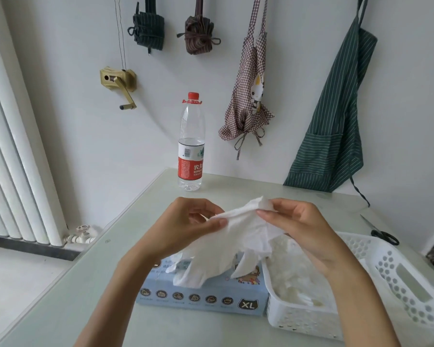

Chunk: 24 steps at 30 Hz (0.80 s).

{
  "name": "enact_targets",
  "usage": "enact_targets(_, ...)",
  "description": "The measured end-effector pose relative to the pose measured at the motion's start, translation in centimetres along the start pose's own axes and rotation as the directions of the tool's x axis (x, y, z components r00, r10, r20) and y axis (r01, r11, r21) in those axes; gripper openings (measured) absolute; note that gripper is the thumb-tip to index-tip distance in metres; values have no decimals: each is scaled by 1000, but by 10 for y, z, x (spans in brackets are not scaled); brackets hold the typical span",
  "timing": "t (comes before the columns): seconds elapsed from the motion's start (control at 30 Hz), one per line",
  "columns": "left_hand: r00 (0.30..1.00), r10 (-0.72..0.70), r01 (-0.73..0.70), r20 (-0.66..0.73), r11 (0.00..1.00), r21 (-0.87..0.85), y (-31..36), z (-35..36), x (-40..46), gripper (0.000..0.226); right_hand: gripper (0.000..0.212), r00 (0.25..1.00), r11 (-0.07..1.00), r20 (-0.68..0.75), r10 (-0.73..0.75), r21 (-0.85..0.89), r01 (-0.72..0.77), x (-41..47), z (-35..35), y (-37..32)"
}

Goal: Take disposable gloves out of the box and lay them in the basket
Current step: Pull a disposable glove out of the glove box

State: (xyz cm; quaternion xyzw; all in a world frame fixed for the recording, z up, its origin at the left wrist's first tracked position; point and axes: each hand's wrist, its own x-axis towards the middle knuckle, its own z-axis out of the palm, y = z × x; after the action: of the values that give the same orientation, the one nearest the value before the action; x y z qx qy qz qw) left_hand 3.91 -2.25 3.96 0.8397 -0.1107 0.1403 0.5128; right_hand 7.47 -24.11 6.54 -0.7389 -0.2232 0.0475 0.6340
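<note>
Step in hand: a single disposable glove (238,236) is out of the box (203,294) and held up over it, above the table (60,296); the laying in the basket (396,276) is, as I judge it, the part not yet done.

Left hand: the left hand (186,226) pinches the cuff edge of the glove between thumb and curled fingers.

Right hand: the right hand (298,226) pinches the same cuff edge further along, near its top corner, so the cuff is stretched between the two hands.

Glove: thin, white and translucent; it hangs from the cuff with its finger parts drooping down onto or just above the top of the box. I cannot tell whether they touch it.

Box: light blue, marked XL on its front, lying flat on the table directly under the hands and touching the basket's left wall or just beside it.

Basket: white, perforated, to the right of the box; a crumpled heap of pale gloves (293,279) already lies inside, so the task looks well under way.

Next move: it seems to call for carrying the glove rightward over the basket wall, lowering it flat on the heap and letting go with both hands.

Care needed: the film is so light that it may cling to the fingers or fold on itself.

Nearby: a water bottle (191,151) stands behind; scissors (381,231) lie beyond the basket.
</note>
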Motion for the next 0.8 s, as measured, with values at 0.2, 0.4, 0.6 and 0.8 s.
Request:
enact_targets(0.2,996,6,-5,87,1000,-18,27,9,13,22,21,994,999,-110,9,42,-4,-6,-36,-18)
enact_targets(0.4,978,111,-113,178,994,4,67,31,43,16,21,935,980,-324,-143,-178,89,-13,-81,-39)
enact_targets(0.6,955,39,-96,295,979,181,77,69,78,17,18,878,945,-423,-224,-315,90,-23,-126,-54)
enact_targets(0.8,973,61,-118,223,960,255,76,95,88,17,13,862,889,-463,-205,-456,-33,-38,-164,-34)
